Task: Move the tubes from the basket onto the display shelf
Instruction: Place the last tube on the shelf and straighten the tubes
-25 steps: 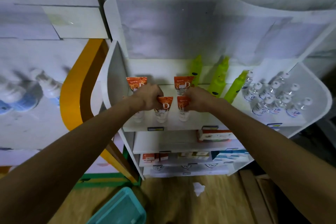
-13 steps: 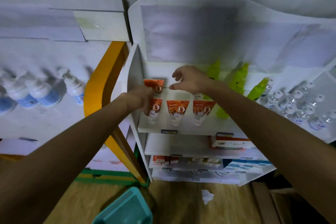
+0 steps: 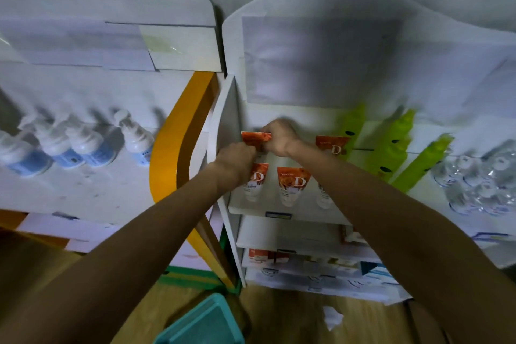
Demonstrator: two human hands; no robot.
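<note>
Both bare forearms extend forward and converge. Left hand [image 3: 237, 158]: fingers curled closed, knuckles up, positioned just below and left of the right hand [image 3: 280, 137]. Right hand: fingers bent in a closed pinch, wrist slightly flexed.

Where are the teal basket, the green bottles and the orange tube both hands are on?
Teal basket [image 3: 203, 324]: head view, its rim.
Green bottles [image 3: 396, 142]: head view, middle bottle's body.
Orange tube [image 3: 255, 137]: head view, its flat top end.

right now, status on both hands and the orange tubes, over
Both hands, left and right, on back-row orange tube. Front-row tubes standing on display shelf. Green bottles alongside, not blocking.
</note>
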